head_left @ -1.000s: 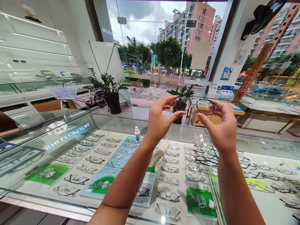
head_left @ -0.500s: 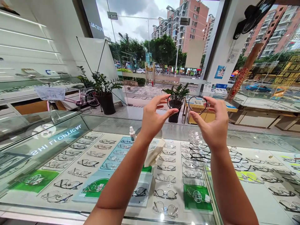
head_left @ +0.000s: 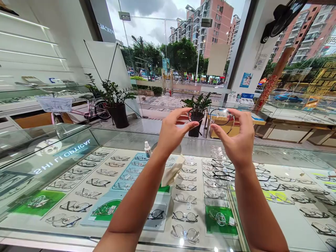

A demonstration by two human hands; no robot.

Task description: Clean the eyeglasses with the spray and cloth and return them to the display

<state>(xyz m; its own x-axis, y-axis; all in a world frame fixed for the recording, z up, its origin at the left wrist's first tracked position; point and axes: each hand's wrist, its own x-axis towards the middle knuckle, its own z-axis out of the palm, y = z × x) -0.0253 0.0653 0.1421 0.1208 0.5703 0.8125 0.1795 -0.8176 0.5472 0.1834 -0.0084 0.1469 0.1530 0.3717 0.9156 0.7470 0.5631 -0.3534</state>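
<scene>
"Where are the round glasses [head_left: 219, 117]?"

"From afar, I see them held up over the display counter [head_left: 294, 224], left hand [head_left: 173, 127] pinching one side, right hand [head_left: 240, 134] pinching the other."

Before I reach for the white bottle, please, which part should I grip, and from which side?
The bottle stands upright, narrow at the cap and wider below, so its body seems the best grip, probably from the left, since the left forearm passes close on its right.
</scene>
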